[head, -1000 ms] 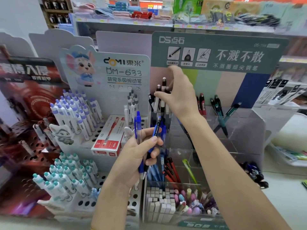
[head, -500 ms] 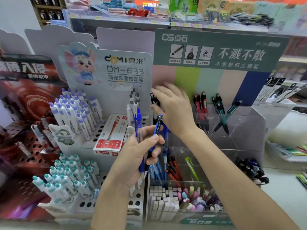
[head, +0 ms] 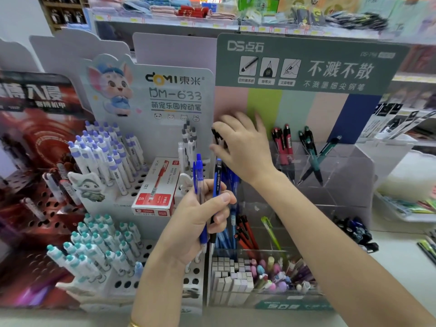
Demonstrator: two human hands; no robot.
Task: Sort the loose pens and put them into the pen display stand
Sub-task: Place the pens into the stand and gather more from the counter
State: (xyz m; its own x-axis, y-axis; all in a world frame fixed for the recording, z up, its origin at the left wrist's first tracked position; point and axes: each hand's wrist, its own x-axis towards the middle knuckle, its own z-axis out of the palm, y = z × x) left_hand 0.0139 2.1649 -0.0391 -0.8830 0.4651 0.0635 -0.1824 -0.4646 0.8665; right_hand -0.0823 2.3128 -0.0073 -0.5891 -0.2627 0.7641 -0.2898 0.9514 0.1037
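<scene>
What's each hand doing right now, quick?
Left hand: holding blue pens.
Right hand: at the black pens; cannot tell if it grips them.

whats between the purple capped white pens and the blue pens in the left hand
A red-and-white pen box lies flat between the purple-capped pens and the blue pens that the left hand grips, as the head view shows.
</scene>
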